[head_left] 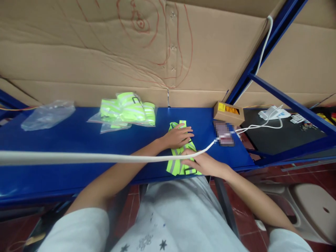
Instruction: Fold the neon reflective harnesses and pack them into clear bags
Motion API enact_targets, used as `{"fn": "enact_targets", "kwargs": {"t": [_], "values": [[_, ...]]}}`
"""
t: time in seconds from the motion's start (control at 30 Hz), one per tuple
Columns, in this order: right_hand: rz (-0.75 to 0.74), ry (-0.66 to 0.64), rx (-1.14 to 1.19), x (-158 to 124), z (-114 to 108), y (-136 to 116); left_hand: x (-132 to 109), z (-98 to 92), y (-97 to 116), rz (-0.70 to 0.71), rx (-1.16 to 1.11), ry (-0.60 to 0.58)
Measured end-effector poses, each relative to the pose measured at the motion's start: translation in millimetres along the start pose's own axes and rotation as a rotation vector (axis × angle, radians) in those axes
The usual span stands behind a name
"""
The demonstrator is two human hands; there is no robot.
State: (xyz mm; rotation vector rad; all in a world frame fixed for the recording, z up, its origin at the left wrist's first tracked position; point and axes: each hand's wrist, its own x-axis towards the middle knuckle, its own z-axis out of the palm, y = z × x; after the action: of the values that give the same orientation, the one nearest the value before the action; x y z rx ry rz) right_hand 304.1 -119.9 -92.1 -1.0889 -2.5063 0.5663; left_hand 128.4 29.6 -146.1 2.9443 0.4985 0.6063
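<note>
A fluorescent yellow reflective strap harness [174, 166] with grey stripes and black buckles lies bunched at the front of the blue table [86, 143]. My left hand [178, 135] rests palm down across its upper part, fingers stretched to the right. Lower down, my right hand [203, 161] touches the straps from the right, its thumb apart from its fingers. A white cable [147, 159] crosses the view in front of my right fingers and hides part of them. One black buckle lies below my right hand.
Bagged yellow reflective straps [128, 108] are piled at the back, with a clear plastic bag [48, 114] to their left. A cardboard box [229, 112] stands behind a pixelated item [224, 133] on the right. A blue frame post [265, 52] rises beyond; a beige stool [315, 206] stands below.
</note>
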Motion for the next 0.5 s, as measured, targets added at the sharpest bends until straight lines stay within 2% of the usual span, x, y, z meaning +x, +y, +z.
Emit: {"fn": "enact_targets", "kwargs": {"t": [0.07, 0.2, 0.33, 0.5], "values": [[-0.021, 0.036, -0.068, 9, -1, 1, 0, 0.6, -1, 0.004, -0.002, -0.001], [-0.119, 0.206, -0.399, 15, 8, 10, 0, 1.0, -3, 0.001, -0.006, -0.001], [-0.221, 0.206, -0.445, -1, 19, 11, 1, 1.8, -1, -0.041, -0.002, 0.022], [-0.178, 0.184, -0.466, -14, 29, 11, 1, 1.1, 0, -0.096, -0.006, 0.023]]}}
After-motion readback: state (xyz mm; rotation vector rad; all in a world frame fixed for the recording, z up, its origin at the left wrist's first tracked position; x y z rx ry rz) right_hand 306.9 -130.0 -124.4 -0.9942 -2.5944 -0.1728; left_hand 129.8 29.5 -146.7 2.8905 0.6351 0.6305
